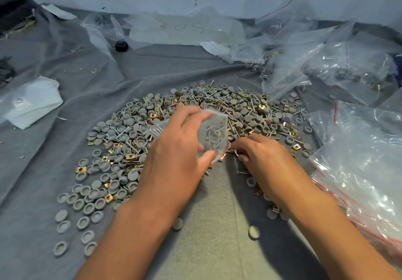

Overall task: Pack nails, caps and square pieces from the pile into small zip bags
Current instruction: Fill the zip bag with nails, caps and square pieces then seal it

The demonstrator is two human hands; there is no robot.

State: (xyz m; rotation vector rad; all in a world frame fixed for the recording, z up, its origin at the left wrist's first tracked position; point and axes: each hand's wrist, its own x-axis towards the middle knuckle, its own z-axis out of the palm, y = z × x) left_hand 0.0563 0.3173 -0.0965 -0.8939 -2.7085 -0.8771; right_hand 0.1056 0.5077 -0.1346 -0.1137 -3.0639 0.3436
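1. Your left hand pinches a small zip bag, nails visible inside, above the pile of nails, grey caps and brass square pieces on grey cloth.
2. Your right hand, fingers curled, pinches a nail beside the bag's mouth.
3. Larger plastic bags lie at right.

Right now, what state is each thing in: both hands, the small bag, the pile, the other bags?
left hand: holds the small zip bag up over the pile
small zip bag: open, nails inside
right hand: down at the pile's near edge, fingers curled on nails
pile: loose, mixed, spread on the grey cloth
large bags: lying crumpled at right
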